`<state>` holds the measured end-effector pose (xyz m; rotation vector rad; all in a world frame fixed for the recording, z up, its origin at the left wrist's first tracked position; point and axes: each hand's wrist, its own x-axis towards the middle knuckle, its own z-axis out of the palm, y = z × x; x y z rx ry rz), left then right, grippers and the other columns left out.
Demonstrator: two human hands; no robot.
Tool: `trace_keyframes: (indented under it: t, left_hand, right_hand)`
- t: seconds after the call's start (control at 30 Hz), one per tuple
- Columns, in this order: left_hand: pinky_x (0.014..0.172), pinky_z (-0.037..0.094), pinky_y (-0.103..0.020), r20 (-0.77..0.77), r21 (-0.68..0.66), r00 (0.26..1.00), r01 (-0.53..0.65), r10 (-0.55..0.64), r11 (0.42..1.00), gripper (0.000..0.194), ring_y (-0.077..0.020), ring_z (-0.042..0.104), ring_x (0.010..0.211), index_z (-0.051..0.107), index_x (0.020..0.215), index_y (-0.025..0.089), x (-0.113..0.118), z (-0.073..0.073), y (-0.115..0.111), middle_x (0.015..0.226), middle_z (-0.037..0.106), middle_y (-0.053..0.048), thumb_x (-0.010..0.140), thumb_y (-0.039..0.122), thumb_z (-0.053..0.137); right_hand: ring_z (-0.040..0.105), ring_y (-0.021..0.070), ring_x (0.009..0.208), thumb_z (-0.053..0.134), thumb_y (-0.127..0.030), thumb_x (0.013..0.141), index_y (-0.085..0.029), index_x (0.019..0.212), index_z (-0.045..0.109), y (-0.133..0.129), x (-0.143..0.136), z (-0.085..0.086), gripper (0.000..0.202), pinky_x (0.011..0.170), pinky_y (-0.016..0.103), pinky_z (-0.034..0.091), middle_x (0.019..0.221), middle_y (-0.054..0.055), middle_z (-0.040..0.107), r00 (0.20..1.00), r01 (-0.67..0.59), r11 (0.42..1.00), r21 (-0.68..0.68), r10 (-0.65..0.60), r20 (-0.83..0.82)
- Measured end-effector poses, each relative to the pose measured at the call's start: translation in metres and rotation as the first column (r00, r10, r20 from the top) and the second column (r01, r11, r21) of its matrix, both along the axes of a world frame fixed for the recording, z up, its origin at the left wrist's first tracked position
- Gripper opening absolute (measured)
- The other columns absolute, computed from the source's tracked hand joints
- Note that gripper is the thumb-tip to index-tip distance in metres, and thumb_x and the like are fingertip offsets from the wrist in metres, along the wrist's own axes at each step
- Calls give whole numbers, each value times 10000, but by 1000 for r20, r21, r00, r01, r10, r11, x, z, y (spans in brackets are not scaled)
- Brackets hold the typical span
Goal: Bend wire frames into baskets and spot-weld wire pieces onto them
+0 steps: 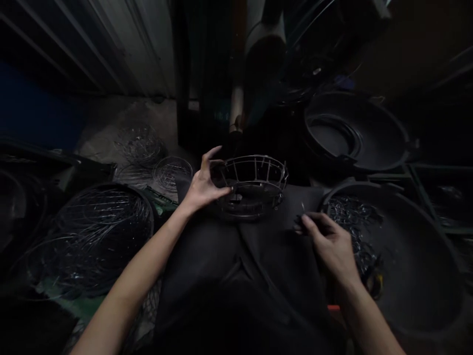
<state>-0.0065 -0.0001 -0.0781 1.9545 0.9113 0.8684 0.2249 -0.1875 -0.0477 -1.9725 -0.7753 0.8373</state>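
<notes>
A round wire frame (255,183), made of two or more thin metal rings joined by short uprights, sits over the dark-clad lap. At its left side my left hand (205,185) grips it, the thumb laid across the wire and one finger raised off it. My right hand (330,241) is apart from the frame, to its right. Its thumb and fingertips pinch a small thin metal piece (303,207); the dim light hides its exact kind.
A wide dark basin (417,256) at right holds many small metal pieces (354,217) and a yellow-marked tool (379,281). At left, a round container (150,212) holds loose wires. Wire coils (138,140) lie on the floor. Behind right stands another basin (388,133); a machine post (236,108) rises ahead.
</notes>
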Motion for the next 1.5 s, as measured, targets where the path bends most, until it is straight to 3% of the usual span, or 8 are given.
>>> trace_keyframes:
  t: [0.1, 0.2, 0.3, 0.4, 0.63, 0.87, 1.33, 1.5]
  left_hand:
    - [933, 472, -367, -41, 159, 998, 63, -57, 985, 857, -238, 527, 1141, 211, 1405, 255, 4, 23, -5, 1301, 480, -90, 708, 312, 706]
    - [1040, 379, -438, -136, 271, 982, 162, -129, 949, 715, -243, 486, 1177, 245, 1409, 261, 7, 37, -10, 1314, 466, -80, 792, 260, 607]
    - [1096, 278, -522, -288, 343, 952, 201, -101, 918, 686, -237, 470, 1184, 260, 1412, 284, 8, 40, -14, 1275, 466, -69, 804, 163, 553]
    - [1087, 297, -531, -363, 414, 932, 187, -27, 891, 679, -233, 468, 1179, 324, 1389, 287, 7, 36, -14, 1242, 452, -77, 779, 96, 552]
    - [1095, 299, -529, -297, 476, 953, 96, 57, 874, 614, -231, 467, 1190, 395, 1344, 268, -2, 28, -8, 1254, 438, -83, 779, 111, 576]
    - [1088, 309, -543, -229, 541, 968, 42, 99, 840, 606, -231, 485, 1178, 372, 1360, 265, -3, 23, 0, 1259, 455, -93, 801, 128, 561]
    - [1068, 351, -560, -2, 795, 968, -150, 250, 588, 516, -217, 548, 1136, 497, 1278, 298, 2, 0, 6, 1221, 513, -79, 818, 86, 594]
    - [1076, 335, -565, 13, 849, 962, -155, 274, 504, 435, -223, 538, 1159, 557, 1212, 296, 2, -2, 4, 1218, 517, -78, 830, 92, 588]
  right_hand:
    - [619, 125, 560, 718, -464, 699, -173, 784, 645, 29, -17, 33, 312, 562, 233, 517, 656, 12, 655, 980, -52, 991, 126, 75, -185]
    - [610, 112, 525, 748, -456, 663, -153, 756, 638, 65, -32, 45, 336, 527, 222, 517, 639, 12, 649, 932, -85, 979, 183, 144, -334]
    - [610, 119, 520, 769, -468, 610, -143, 734, 624, 92, -42, 38, 377, 520, 230, 520, 615, 5, 634, 916, -59, 980, 192, 130, -379]
    - [617, 126, 549, 728, -472, 660, -154, 742, 618, 102, -51, 26, 347, 554, 245, 528, 646, -1, 635, 951, -58, 967, 247, 129, -281]
    - [633, 151, 662, 594, -432, 816, -183, 864, 651, 99, -76, 4, 260, 612, 248, 508, 758, 15, 676, 995, -87, 940, 330, 68, 70]
    - [628, 147, 697, 577, -384, 836, -177, 857, 668, 115, -84, -3, 226, 670, 252, 496, 783, 20, 687, 976, -94, 905, 415, 1, 218]
    - [640, 138, 756, 575, -212, 859, -187, 907, 664, 129, -85, -29, 104, 722, 260, 517, 820, 24, 679, 964, -188, 770, 610, 27, 263]
    - [641, 148, 738, 562, -235, 859, -179, 873, 665, 130, -84, -31, 118, 711, 279, 531, 799, 36, 681, 967, -185, 778, 601, 35, 252]
